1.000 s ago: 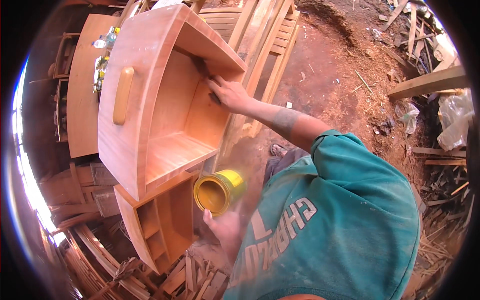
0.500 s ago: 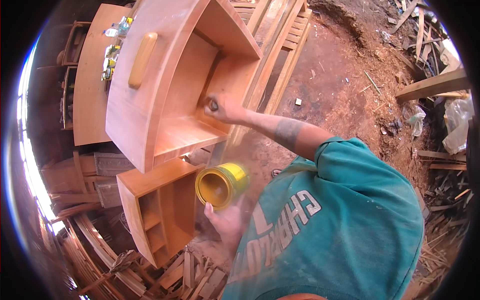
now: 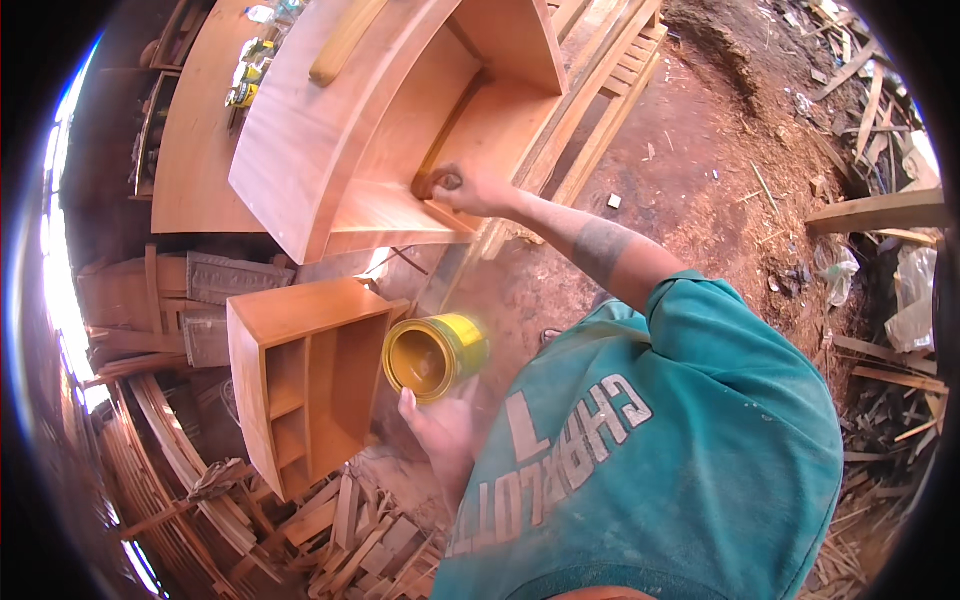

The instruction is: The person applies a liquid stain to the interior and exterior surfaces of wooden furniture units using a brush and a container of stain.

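Right grip lower in cabinet | around pad | can in left grip

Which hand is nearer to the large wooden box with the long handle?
Right: the right hand is inside the large wooden box, near an inner corner. The left hand is outside, lower in the picture, holding a yellow can.

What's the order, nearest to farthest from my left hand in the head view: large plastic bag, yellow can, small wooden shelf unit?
1. Yellow can: held in your left hand.
2. Small wooden shelf unit: left of your hand.
3. Large plastic bag: far right.
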Motion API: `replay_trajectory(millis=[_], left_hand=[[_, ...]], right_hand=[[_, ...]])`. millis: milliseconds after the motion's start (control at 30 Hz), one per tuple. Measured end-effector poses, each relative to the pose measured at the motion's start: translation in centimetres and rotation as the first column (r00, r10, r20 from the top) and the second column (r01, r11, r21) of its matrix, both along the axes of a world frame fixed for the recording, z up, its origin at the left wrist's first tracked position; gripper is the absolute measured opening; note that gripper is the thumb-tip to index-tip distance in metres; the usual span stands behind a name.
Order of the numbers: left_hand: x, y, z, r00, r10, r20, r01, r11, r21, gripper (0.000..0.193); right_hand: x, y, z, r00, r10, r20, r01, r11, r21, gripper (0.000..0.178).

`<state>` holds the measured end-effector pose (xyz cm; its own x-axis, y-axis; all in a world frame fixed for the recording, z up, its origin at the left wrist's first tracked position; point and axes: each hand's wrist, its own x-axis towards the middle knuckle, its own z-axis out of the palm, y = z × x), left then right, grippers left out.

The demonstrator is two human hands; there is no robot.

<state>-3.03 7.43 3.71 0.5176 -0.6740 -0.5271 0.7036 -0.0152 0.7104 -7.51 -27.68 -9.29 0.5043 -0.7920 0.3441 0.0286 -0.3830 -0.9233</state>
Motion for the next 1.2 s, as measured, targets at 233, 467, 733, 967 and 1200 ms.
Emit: replay_trajectory(millis=[233,467,733,967,1200], left_hand=[[-1.7,0.4,0.8,0.997,0.046,0.06,-0.046,0.999,-0.006,0.084],[-4.2,-0.9,0.7,0.995,0.079,0.055,-0.078,0.997,-0.018,0.082],[-4.6,-0.8,0.3,0.992,0.126,-0.015,-0.126,0.992,-0.025,0.075],[-3.1,-0.3,-0.6,0.997,0.072,0.039,-0.07,0.997,-0.038,0.085],[-0.5,0.6,-0.7,0.999,0.001,0.043,-0.002,1.0,0.029,0.087]], right_hand=[[-1.1,-3.8,5.5,0.934,0.328,-0.139,-0.276,0.913,0.301,0.034],[-0.2,-7.2,7.4,0.886,0.459,-0.065,-0.405,0.835,0.373,0.03],[-0.4,-5.0,8.6,0.871,0.443,-0.214,-0.333,0.851,0.406,0.034],[-10.6,1.3,7.4,0.893,0.35,-0.283,-0.307,0.934,0.184,0.037],[-4.5,-1.8,8.2,0.946,0.276,-0.172,-0.213,0.925,0.313,0.031]])
